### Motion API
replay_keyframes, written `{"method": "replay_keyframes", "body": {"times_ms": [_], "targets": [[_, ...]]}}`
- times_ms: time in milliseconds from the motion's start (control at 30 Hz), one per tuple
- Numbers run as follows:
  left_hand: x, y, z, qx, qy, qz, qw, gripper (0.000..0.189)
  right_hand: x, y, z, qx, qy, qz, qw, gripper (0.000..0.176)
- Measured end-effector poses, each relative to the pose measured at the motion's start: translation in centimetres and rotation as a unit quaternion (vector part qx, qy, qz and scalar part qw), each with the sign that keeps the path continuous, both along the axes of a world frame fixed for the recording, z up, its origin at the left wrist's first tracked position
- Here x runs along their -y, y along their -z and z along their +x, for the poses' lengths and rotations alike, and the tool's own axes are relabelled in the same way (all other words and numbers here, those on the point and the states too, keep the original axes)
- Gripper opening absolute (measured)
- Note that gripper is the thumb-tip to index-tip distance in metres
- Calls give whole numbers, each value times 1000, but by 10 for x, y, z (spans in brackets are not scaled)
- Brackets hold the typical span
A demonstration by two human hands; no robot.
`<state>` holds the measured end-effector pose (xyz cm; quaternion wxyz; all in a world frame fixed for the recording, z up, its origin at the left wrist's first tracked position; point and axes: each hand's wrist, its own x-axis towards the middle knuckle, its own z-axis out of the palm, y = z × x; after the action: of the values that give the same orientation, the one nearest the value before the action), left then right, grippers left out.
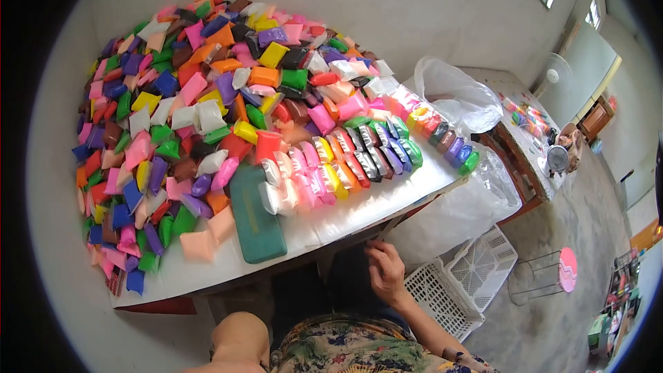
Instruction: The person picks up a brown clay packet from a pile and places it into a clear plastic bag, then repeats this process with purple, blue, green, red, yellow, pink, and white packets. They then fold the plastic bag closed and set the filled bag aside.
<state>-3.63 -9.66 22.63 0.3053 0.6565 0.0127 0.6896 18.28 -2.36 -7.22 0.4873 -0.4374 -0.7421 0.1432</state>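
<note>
My right hand (385, 273) is just below the front edge of the white table (338, 220), over my dark trousers and beside a clear plastic bag (435, 228). Its fingers are bent together; what they hold, if anything, is hidden. My left arm hangs at the lower left, and the hand is out of sight. On the table, small coloured packets (185, 117) are heaped in a big loose pile. To the right, similar packets (338, 166) stand in neat rows sorted by colour. A flat teal case (257, 217) lies between the pile and the table's front edge.
A white plastic crate (445, 297) stands on the floor to my right, below the bag. Another clear bag (459, 93) sits beyond the table's right end. Farther right are a second table (525, 145) with coloured items and a pink-topped stool (568, 269).
</note>
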Motion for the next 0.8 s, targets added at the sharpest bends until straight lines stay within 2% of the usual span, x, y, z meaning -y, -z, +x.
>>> {"method": "replay_keyframes", "body": {"times_ms": [300, 467, 633, 800], "targets": [[-2, 0, 3, -6, -10, -2, 1000, 16, -2, -7, 1, -4, -7, 10, 1000, 35], [-4, 3, 7, -20, -11, -6, 1000, 15, -2, -10, 11, 16, 1, 56, 998, 39], [-7, 5, 11, -46, -8, -8, 999, 15, -4, -22, 41, 25, 52, 76, 995, 42], [-9, 0, 18, -60, -7, -2, 998, 16, -9, -36, 82, 41, 151, 88, 984, 39]]}}
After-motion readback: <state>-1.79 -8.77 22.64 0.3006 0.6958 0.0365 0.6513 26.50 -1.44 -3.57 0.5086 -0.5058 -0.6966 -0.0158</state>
